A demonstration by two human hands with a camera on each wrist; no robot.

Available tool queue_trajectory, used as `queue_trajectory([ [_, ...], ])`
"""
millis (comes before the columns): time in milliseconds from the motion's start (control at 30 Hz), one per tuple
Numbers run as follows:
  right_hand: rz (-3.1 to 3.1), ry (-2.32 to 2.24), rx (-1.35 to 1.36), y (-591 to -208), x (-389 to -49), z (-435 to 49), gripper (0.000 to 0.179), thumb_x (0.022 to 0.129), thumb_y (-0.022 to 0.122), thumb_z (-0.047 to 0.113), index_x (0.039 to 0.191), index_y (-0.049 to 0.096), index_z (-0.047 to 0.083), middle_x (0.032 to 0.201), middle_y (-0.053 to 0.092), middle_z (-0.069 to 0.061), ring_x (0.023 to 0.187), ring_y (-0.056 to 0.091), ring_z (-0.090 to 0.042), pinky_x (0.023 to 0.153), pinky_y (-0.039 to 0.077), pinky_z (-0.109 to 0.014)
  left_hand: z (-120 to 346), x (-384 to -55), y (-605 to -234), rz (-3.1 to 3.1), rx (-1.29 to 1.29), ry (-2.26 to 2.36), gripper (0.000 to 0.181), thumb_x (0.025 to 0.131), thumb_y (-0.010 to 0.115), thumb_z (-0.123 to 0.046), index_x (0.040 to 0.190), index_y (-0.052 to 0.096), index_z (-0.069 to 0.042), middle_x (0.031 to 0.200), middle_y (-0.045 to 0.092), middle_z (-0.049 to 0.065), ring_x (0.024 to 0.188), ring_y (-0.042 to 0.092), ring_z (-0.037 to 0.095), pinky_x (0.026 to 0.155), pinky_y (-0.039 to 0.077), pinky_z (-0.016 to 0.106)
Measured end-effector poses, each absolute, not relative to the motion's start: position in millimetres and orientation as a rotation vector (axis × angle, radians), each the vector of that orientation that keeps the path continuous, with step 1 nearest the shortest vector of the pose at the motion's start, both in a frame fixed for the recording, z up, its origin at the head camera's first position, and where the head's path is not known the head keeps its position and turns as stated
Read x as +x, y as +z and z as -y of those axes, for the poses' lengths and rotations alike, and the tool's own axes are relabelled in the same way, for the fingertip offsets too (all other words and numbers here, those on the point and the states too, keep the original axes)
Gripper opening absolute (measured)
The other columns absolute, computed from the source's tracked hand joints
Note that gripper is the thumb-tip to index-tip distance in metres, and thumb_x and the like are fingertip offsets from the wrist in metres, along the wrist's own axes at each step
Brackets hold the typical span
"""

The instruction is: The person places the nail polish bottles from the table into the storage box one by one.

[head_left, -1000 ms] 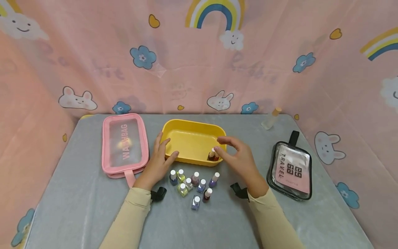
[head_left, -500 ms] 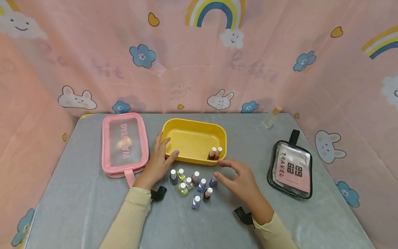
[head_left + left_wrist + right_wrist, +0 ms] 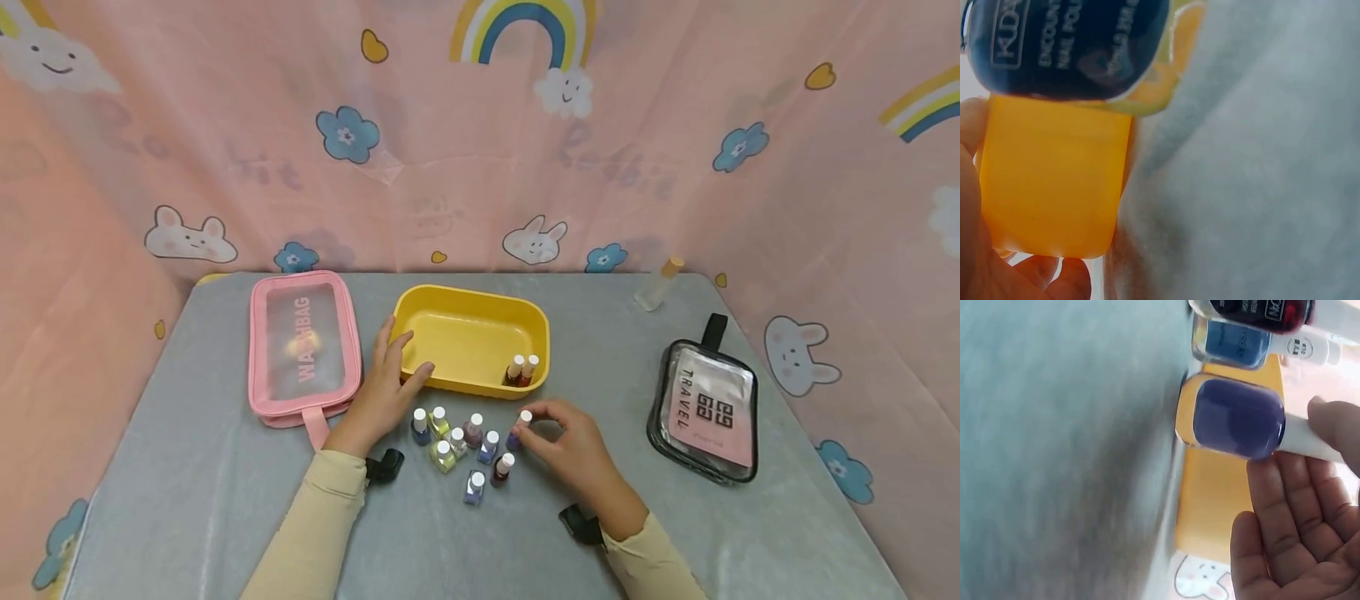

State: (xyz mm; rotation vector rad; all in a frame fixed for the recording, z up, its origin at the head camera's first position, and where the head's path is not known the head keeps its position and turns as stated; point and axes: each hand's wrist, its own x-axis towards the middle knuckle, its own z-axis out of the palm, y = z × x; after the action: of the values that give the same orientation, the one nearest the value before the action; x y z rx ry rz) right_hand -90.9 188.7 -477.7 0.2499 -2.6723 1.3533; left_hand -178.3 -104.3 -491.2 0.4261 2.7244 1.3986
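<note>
A yellow tray (image 3: 471,310) sits mid-table with two dark red nail polish bottles (image 3: 521,371) standing in its front right corner. My left hand (image 3: 408,354) holds the tray's front left corner, thumb along the front rim. Several nail polish bottles (image 3: 457,442) stand in a cluster in front of the tray. At the cluster's right edge my right hand (image 3: 528,423) pinches the white cap of a purple nail polish bottle (image 3: 516,435). In the right wrist view the purple bottle (image 3: 1238,419) stands on the cloth against the tray (image 3: 1216,506). The left wrist view shows a dark blue bottle (image 3: 1066,44) near the tray's wall (image 3: 1054,181).
A pink WASHBAG pouch (image 3: 303,350) lies left of the tray. A clear TRAVEL pouch (image 3: 705,404) lies at the right. A small clear bottle with a tan cap (image 3: 656,285) lies at the back right. Pink printed curtains close in the grey table (image 3: 187,483) on three sides.
My right hand drew back from the tray's front right corner to the cluster and took hold of the purple bottle's cap. The left hand stayed on the tray.
</note>
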Motion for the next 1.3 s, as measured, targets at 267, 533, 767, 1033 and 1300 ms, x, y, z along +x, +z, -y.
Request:
queue_trajectory([
  [267,2.637,1.374,0.286,-479,-95,-187,0.019,0.084,0.091,0.005,0.094,0.078,0.013,0.095,0.072,0.007,0.093,0.068,-0.023,0.088,0.057,-0.052,107,-179,-488,-2.732,0.427,1.398,0.077,0.109,0.055,-0.049,0.164,0.030,-0.001,0.177,-0.009,0.007,0.158,0.019,0.039,0.122,0.027,0.060],
  [533,2.628,1.325,0.324,-481,-97,-186,0.018,0.085,0.090,0.005,0.097,0.078,0.011,0.094,0.072,0.006,0.091,0.068,-0.023,0.086,0.057,-0.051,108,-179,-488,-2.723,0.412,1.406,0.077,0.109,0.056,-0.050,0.164,0.030,-0.002,0.177,-0.010,0.006,0.157,0.020,0.039,0.122,0.027,0.060],
  [767,2.620,1.319,0.311,-476,-97,-185,0.019,0.085,0.089,0.004,0.098,0.077,0.011,0.093,0.071,0.005,0.091,0.068,-0.026,0.086,0.056,-0.051,109,-178,-491,-2.723,0.408,1.415,0.078,0.109,0.055,-0.052,0.164,0.030,-0.002,0.177,-0.010,0.006,0.156,0.022,0.040,0.121,0.028,0.061],
  [1033,2.537,1.283,0.423,-432,-102,-186,0.020,0.087,0.088,0.004,0.103,0.077,0.006,0.101,0.076,0.000,0.098,0.070,-0.025,0.094,0.058,-0.036,106,-180,-490,-2.724,0.427,1.414,0.077,0.109,0.055,-0.051,0.163,0.031,-0.002,0.177,-0.010,0.005,0.157,0.021,0.039,0.123,0.027,0.058],
  [1300,2.498,1.352,0.430,-418,-143,-187,0.017,0.095,0.083,0.012,0.108,0.075,0.006,0.101,0.075,-0.002,0.096,0.070,-0.026,0.092,0.058,-0.031,104,-180,-492,-2.709,0.427,1.406,0.076,0.109,0.056,-0.049,0.163,0.031,-0.002,0.177,-0.010,0.006,0.157,0.022,0.040,0.123,0.026,0.058],
])
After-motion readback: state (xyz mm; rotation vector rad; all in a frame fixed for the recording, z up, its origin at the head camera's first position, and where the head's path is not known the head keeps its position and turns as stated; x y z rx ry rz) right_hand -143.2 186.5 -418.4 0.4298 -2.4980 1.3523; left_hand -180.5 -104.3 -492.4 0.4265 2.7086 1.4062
